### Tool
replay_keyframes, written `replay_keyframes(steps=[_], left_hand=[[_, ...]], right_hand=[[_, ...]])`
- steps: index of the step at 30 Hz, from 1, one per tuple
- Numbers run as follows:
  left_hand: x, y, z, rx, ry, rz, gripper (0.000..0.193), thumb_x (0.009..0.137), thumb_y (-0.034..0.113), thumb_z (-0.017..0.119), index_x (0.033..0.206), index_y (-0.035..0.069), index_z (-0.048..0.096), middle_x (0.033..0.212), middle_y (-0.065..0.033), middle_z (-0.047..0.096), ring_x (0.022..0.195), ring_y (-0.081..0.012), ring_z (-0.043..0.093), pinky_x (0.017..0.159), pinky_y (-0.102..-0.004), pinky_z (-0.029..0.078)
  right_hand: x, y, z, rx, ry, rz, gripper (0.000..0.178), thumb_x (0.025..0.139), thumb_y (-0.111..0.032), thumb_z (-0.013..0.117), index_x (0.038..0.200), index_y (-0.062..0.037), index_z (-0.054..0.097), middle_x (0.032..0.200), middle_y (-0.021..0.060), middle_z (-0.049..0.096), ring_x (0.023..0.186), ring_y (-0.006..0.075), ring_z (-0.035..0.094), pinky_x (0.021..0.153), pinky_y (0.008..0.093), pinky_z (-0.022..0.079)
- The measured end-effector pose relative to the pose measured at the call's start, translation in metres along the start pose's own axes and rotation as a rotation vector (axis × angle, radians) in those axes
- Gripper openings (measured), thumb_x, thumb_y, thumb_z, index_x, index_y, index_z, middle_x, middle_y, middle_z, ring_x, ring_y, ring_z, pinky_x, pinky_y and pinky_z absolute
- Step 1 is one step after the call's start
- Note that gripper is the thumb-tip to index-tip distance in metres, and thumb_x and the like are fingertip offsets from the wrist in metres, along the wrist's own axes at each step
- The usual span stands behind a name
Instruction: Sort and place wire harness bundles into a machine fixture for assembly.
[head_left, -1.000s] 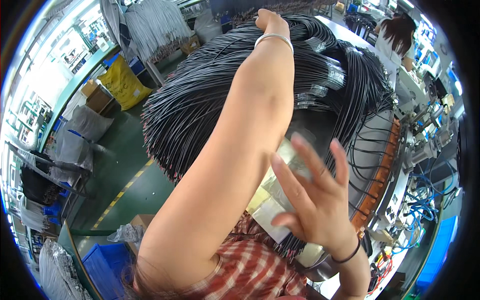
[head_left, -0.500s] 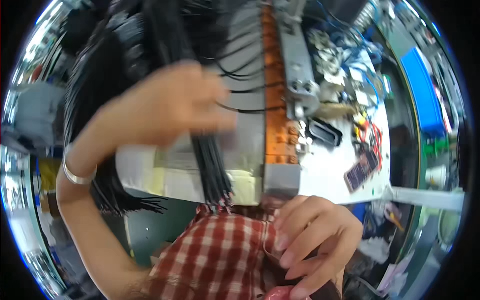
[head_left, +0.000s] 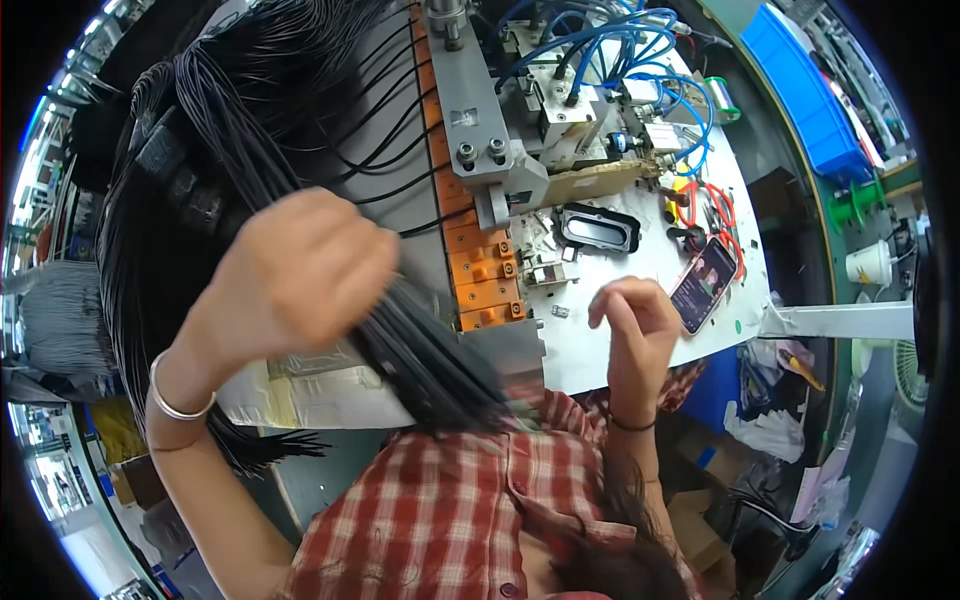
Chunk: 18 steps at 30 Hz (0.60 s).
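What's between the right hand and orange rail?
White table, with a small pale piece on it, between right hand and orange rail; head view.

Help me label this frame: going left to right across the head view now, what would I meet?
Silver bracelet, left hand, orange strip, right hand, phone, white cup.

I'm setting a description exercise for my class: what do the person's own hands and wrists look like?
The left hand is ungloved, with a smooth silver-coloured bangle at the wrist. The right hand, also ungloved, has a thin dark band there. No sleeve shows at either wrist.
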<state>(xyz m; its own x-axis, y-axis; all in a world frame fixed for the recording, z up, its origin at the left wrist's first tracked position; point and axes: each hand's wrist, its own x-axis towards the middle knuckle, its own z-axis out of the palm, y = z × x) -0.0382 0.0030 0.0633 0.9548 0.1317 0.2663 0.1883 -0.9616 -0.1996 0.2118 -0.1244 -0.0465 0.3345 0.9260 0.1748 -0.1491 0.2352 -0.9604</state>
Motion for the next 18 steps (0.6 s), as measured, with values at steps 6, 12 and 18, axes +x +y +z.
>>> replay_keyframes(steps=[6,12,18], left_hand=[[0.035,0.021,0.044,-0.068,0.174,-0.026,0.031,0.061,0.007,0.060,0.088,-0.006,0.061,0.069,-0.0070,0.053,0.061,-0.0196,0.053,0.052,-0.0306,0.044],[0.020,0.023,0.063,-0.144,0.167,-0.106,0.032,0.060,0.008,0.058,0.089,-0.006,0.061,0.068,-0.0050,0.050,0.059,-0.0179,0.050,0.049,-0.0288,0.039],[0.021,0.022,0.063,-0.213,0.152,-0.157,0.034,0.059,0.010,0.058,0.089,-0.006,0.061,0.068,-0.0051,0.049,0.064,-0.0194,0.049,0.054,-0.0301,0.037]], right_hand=[[0.018,0.025,0.016,0.093,0.048,0.166,0.008,0.081,0.005,0.060,0.089,0.0042,0.063,0.079,0.0070,0.059,0.067,0.0097,0.054,0.059,0.0208,0.044],[0.030,0.027,0.027,0.084,-0.043,0.080,0.013,0.079,0.008,0.062,0.092,0.0046,0.064,0.080,0.0052,0.059,0.065,0.0071,0.054,0.056,0.0184,0.044],[0.035,0.023,0.036,0.069,-0.033,0.147,0.010,0.079,0.007,0.062,0.088,0.0050,0.064,0.078,0.0067,0.058,0.057,0.0083,0.052,0.049,0.0189,0.042]])
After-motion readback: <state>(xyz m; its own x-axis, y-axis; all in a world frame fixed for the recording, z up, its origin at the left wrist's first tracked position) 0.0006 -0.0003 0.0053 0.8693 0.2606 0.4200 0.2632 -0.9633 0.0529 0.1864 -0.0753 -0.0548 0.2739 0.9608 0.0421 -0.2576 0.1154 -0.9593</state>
